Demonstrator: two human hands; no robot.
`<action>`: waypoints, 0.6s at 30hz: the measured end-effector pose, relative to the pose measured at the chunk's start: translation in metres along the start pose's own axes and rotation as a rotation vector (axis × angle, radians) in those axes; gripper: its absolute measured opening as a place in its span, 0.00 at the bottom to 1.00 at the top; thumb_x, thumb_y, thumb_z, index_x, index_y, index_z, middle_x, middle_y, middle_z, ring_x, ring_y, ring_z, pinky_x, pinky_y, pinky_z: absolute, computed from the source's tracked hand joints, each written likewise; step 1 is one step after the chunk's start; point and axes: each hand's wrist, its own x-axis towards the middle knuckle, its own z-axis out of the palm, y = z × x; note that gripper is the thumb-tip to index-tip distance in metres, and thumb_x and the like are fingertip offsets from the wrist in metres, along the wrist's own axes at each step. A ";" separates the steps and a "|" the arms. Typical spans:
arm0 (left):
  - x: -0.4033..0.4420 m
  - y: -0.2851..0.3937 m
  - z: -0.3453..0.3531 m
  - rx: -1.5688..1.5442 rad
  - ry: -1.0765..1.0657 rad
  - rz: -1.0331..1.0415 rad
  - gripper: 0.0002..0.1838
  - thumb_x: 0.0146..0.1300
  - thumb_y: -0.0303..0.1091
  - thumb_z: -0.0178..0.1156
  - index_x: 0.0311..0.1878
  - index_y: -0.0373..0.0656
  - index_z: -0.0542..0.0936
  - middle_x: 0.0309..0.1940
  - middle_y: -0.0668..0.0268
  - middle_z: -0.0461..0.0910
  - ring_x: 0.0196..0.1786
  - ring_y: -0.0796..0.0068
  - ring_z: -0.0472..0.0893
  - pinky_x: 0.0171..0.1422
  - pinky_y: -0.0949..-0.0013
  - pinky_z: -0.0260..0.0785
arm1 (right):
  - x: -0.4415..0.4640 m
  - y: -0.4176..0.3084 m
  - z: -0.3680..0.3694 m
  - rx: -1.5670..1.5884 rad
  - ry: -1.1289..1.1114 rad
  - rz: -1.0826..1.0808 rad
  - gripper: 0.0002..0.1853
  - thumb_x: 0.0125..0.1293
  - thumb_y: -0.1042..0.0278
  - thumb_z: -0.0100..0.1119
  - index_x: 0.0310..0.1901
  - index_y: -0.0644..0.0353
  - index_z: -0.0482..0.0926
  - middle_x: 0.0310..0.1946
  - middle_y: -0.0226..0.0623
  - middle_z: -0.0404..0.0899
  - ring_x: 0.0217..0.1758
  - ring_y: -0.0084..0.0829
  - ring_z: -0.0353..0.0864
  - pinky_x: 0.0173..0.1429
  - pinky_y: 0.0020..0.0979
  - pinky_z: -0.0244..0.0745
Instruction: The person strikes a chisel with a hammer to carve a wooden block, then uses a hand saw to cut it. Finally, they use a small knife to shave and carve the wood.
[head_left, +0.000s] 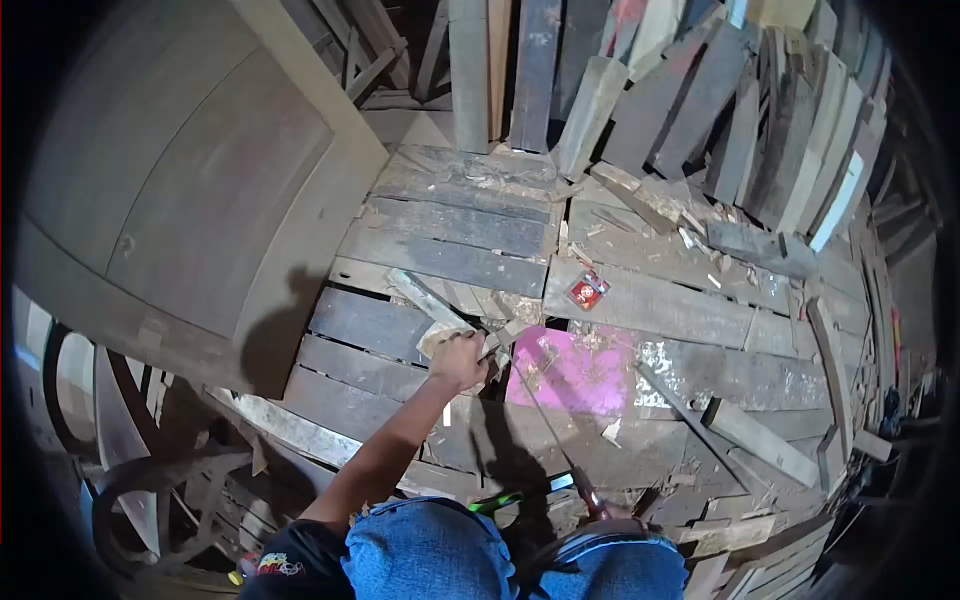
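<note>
My left hand (458,361) is closed around a short piece of wood (504,338), pressing it low over the floorboards. Beside it lies a narrow pale wood strip (430,298). At the lower right, my right hand (617,524) is partly hidden by my knee. It grips the brown handle of what looks like a handsaw (546,420), whose thin blade shows edge-on and reaches toward the wood piece. Between my knees is a bright green object (497,503), partly covered.
A large wooden panel (200,170) leans at the left. Many upright planks (700,90) stand at the back right. A pink painted board (570,372), a small red packet (588,290) and a loose wood block (760,441) lie on the floor among shavings.
</note>
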 end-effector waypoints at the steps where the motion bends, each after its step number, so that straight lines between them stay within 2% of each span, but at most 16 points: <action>1: 0.003 -0.003 0.006 0.020 0.028 0.026 0.20 0.62 0.45 0.67 0.51 0.42 0.80 0.47 0.50 0.86 0.49 0.45 0.87 0.57 0.44 0.80 | -0.006 -0.001 0.002 -0.017 0.027 -0.009 0.06 0.66 0.73 0.66 0.37 0.64 0.78 0.27 0.32 0.72 0.29 0.21 0.70 0.34 0.30 0.68; 3: 0.001 -0.004 0.009 0.037 0.040 0.014 0.21 0.61 0.45 0.67 0.51 0.42 0.80 0.46 0.51 0.87 0.49 0.46 0.88 0.56 0.43 0.80 | 0.023 0.031 0.019 0.053 -0.163 -0.128 0.05 0.65 0.73 0.64 0.37 0.64 0.77 0.26 0.31 0.71 0.29 0.20 0.69 0.34 0.30 0.68; 4: 0.002 -0.003 0.004 0.033 0.022 -0.018 0.21 0.60 0.44 0.68 0.52 0.43 0.81 0.46 0.51 0.87 0.49 0.46 0.88 0.55 0.44 0.80 | 0.067 0.060 0.037 0.139 -0.375 -0.233 0.05 0.65 0.74 0.63 0.37 0.64 0.77 0.25 0.30 0.70 0.28 0.20 0.68 0.33 0.30 0.67; 6: 0.006 0.000 -0.004 0.030 -0.025 -0.074 0.22 0.58 0.43 0.68 0.54 0.44 0.82 0.45 0.52 0.87 0.49 0.47 0.88 0.54 0.45 0.81 | 0.095 0.042 0.058 0.026 -0.370 -0.037 0.06 0.62 0.78 0.63 0.33 0.62 0.75 0.24 0.29 0.66 0.28 0.21 0.67 0.33 0.30 0.65; 7: 0.004 0.000 -0.005 0.088 -0.018 0.000 0.24 0.59 0.47 0.70 0.55 0.44 0.82 0.48 0.53 0.86 0.52 0.47 0.86 0.57 0.46 0.80 | 0.085 0.038 0.052 0.065 -0.391 -0.058 0.05 0.63 0.76 0.63 0.34 0.62 0.75 0.24 0.28 0.67 0.28 0.19 0.67 0.33 0.29 0.65; 10: -0.014 0.009 0.001 0.152 -0.069 0.133 0.23 0.61 0.42 0.68 0.59 0.46 0.81 0.54 0.54 0.85 0.62 0.49 0.83 0.59 0.45 0.81 | 0.050 0.034 0.038 0.108 -0.411 -0.070 0.04 0.67 0.74 0.61 0.37 0.62 0.75 0.24 0.24 0.67 0.28 0.16 0.66 0.32 0.27 0.64; 11: -0.020 0.012 -0.001 0.119 -0.062 0.104 0.26 0.62 0.42 0.68 0.62 0.44 0.80 0.56 0.54 0.84 0.61 0.47 0.83 0.61 0.46 0.81 | 0.042 0.038 0.038 0.155 -0.425 0.012 0.04 0.67 0.74 0.61 0.37 0.62 0.75 0.24 0.24 0.67 0.28 0.16 0.66 0.32 0.28 0.64; 12: -0.020 0.009 0.004 0.096 -0.029 0.082 0.25 0.61 0.43 0.68 0.60 0.44 0.80 0.54 0.52 0.85 0.58 0.45 0.84 0.60 0.45 0.81 | 0.043 0.020 0.042 0.203 -0.436 0.094 0.05 0.68 0.74 0.61 0.36 0.62 0.75 0.24 0.24 0.67 0.28 0.17 0.66 0.32 0.28 0.64; 14: -0.012 0.003 0.013 0.056 0.028 0.062 0.24 0.60 0.45 0.68 0.56 0.42 0.81 0.51 0.49 0.86 0.52 0.41 0.86 0.59 0.44 0.81 | 0.050 0.019 0.055 0.203 -0.369 0.045 0.06 0.68 0.73 0.61 0.35 0.61 0.74 0.24 0.24 0.67 0.28 0.17 0.66 0.32 0.28 0.65; 18: -0.006 0.008 0.005 -0.010 0.095 -0.034 0.23 0.63 0.49 0.68 0.52 0.40 0.81 0.50 0.48 0.86 0.53 0.42 0.86 0.60 0.42 0.78 | 0.089 0.022 0.065 0.049 -0.339 -0.270 0.10 0.68 0.70 0.64 0.32 0.60 0.73 0.23 0.27 0.67 0.27 0.18 0.66 0.31 0.30 0.65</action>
